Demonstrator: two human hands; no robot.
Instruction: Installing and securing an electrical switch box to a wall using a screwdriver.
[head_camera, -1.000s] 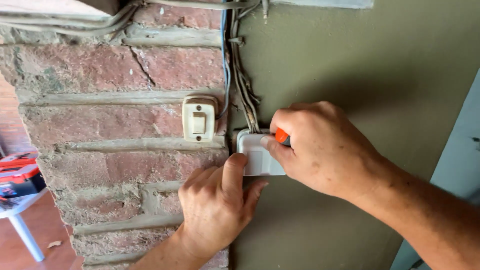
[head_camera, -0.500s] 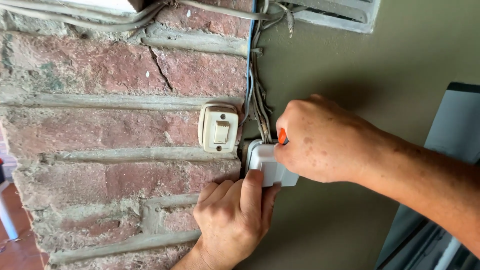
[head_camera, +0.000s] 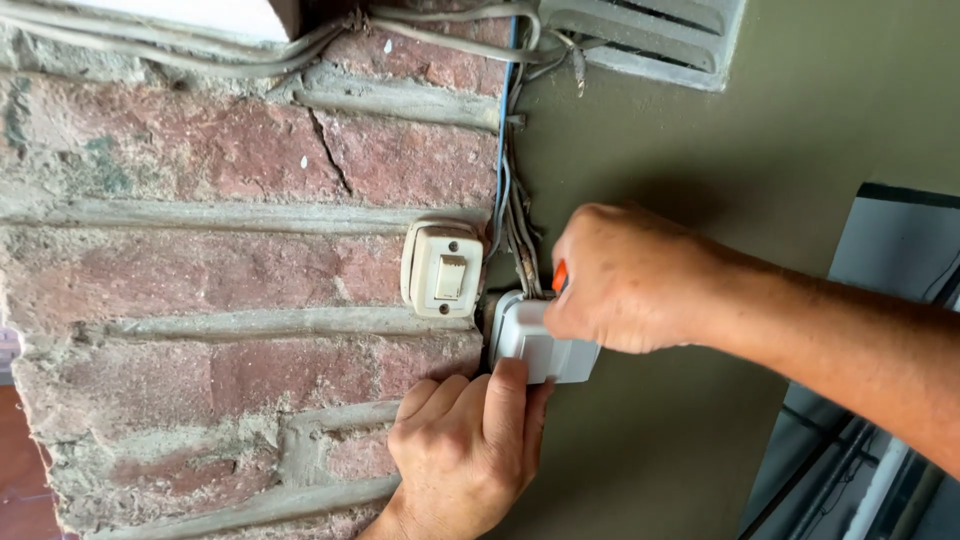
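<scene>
The white box cover (head_camera: 540, 345) is sitting on the olive-green plastered wall (head_camera: 760, 130), right at the seam where the plaster meets the brick wall (head_camera: 220, 300). From the middle of the view it is lying at about 5 o'clock, close in.

The left hand (head_camera: 465, 455) is coming up from 6 o'clock, its fingers lying against the brick and its thumb pressing on the lower left corner of the cover. That grip is loose and mostly open: only the thumb is touching the cover, and nothing is closed inside the palm.

The right hand (head_camera: 625, 280) is reaching in from 3 o'clock and covering the upper right part of the cover. Its grip is curled tight around an orange-handled tool (head_camera: 559, 276), of which only a small orange piece is showing at the hand's 9 o'clock edge; the tip is hidden, so where it is touching cannot be told.

At 10 o'clock from the cover, just beside it, a cream wall switch (head_camera: 443, 268) is sitting on the brick. A bundle of wires (head_camera: 512, 200), one of them blue, is running down from 12 o'clock to the cover's top edge. A grey vent grille (head_camera: 650, 40) is showing at 1 o'clock, well apart.
</scene>
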